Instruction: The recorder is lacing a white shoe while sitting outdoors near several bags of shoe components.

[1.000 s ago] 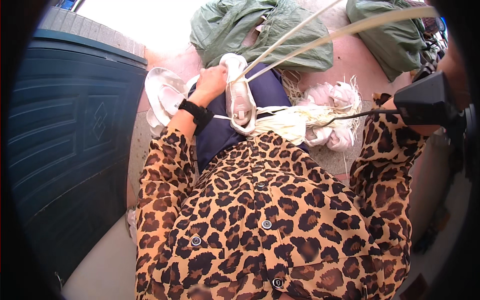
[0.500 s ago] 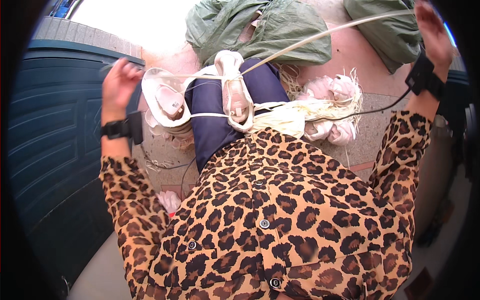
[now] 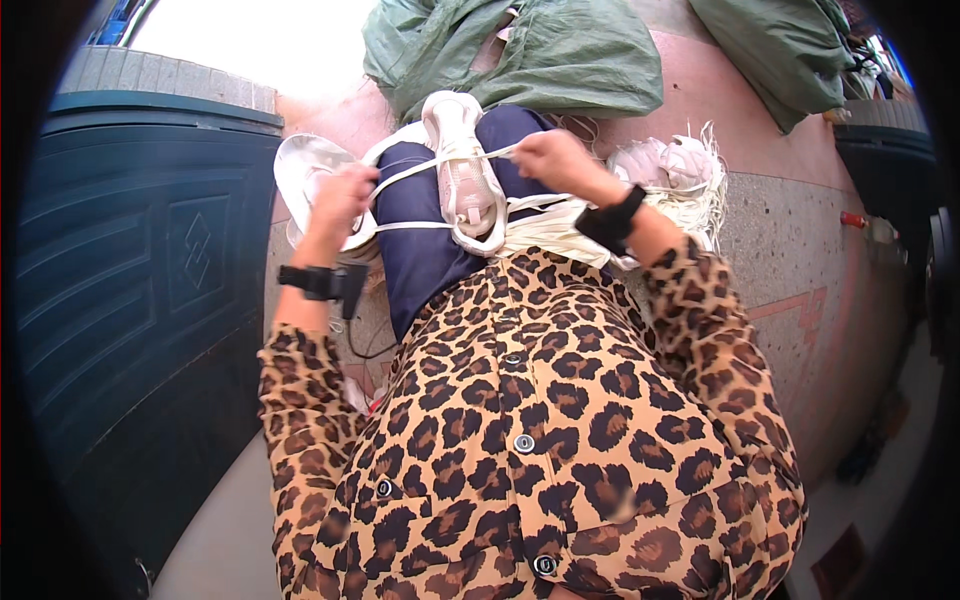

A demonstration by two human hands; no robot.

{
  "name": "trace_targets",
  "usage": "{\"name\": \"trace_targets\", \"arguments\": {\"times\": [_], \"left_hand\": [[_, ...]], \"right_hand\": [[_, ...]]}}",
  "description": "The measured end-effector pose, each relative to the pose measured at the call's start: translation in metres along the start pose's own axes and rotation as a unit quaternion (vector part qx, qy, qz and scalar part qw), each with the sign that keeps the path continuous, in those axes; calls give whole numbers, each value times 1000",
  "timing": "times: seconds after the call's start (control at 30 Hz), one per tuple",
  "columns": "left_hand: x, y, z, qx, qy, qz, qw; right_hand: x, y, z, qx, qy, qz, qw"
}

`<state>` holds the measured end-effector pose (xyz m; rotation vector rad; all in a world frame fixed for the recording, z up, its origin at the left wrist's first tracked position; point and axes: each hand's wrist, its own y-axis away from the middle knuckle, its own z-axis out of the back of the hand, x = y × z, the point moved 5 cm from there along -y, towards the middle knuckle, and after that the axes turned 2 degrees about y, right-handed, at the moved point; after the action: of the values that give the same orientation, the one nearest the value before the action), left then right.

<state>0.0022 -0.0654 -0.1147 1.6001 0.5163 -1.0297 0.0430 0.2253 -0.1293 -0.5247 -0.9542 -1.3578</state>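
Shoe (image 3: 465,170): whitish, sole up on the dark-blue knee (image 3: 420,250), about 12 o'clock from the chest. Long axis runs 12 to 6, toe end toward the body I think.
Cord (image 3: 420,172): pale strips crossing the shoe side to side, roughly 9 to 3, so square across its length.
Left hand (image 3: 340,200): fingers curled shut around the cord's left end, sitting at 9 o'clock from the shoe, just beside a pale plate-like thing (image 3: 305,165).
Right hand (image 3: 553,160): pinched closed on the cord's other end, at 2 o'clock from the shoe, nearly touching it.
Nearer hand: the right one, clearly.
Around: green sacks (image 3: 540,50) at 12, pile of pale strips (image 3: 680,180) at 3, dark bin (image 3: 130,280) at 9.
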Motion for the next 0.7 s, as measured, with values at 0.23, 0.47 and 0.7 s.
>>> {"name": "trace_targets", "arguments": {"times": [0.23,0.47,0.7], "left_hand": [[17,-18,-76,-20,-220,-51,974],[7,-10,-77,-108,-347,-159,918],[15,-16,-75,-174,-427,-179,869]], "right_hand": [[14,-14,-35,-14,243,-28,970],[9,-22,-30,19,207,-46,977],[16,-30,-47,80,261,-21,962]]}}
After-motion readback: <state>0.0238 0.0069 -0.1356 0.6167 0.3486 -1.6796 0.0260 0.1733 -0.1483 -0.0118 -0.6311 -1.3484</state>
